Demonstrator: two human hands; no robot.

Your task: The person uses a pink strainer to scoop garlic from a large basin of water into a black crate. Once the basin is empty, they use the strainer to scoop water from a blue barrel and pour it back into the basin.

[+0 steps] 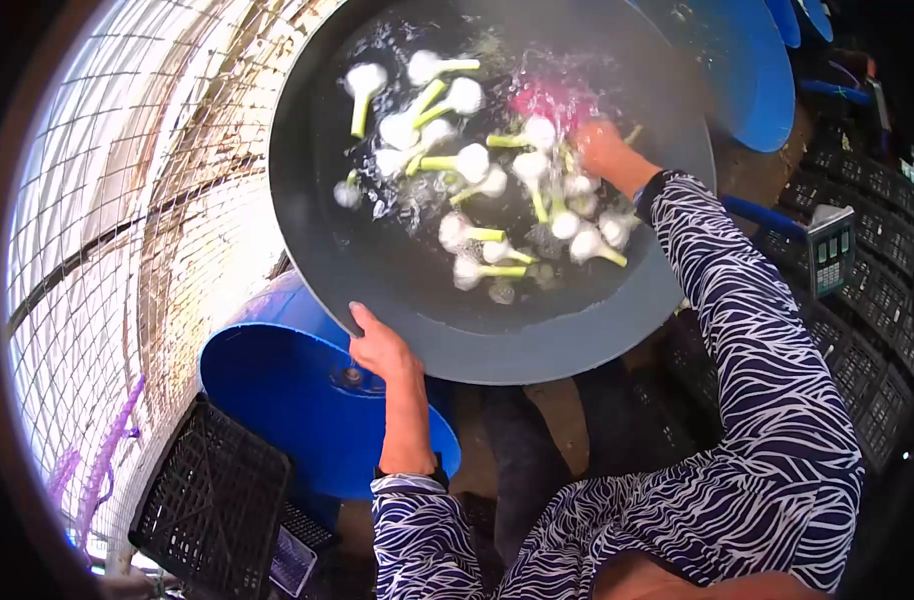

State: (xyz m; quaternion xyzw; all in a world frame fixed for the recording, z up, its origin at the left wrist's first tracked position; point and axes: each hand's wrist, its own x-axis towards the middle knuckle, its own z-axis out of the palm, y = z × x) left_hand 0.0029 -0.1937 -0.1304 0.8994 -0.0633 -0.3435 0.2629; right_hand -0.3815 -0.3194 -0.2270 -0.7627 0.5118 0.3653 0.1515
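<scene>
A wide grey basin (497, 352) of water fills the upper middle of the view. Floating in it are several white garlic bulbs (471, 162) with short, cut green stems. My left hand (385, 350) grips the near left rim, its thumb on top and its fingers hidden underneath. Over on the basin's right side, my right hand (607, 150) is in the splashing water among the bulbs. Right at its fingers is a blurred pink-red thing (552, 102), mostly under the splash. Motion and water hide those fingers, so I cannot tell whether they hold it.
Below the basin on the left lies a blue barrel (267, 370), with a black plastic crate (209, 500) beside it. Wire mesh (97, 210) runs along the left. More blue barrels (762, 80) stand upper right, near stacked black crates (872, 300) and a keypad device (832, 252).
</scene>
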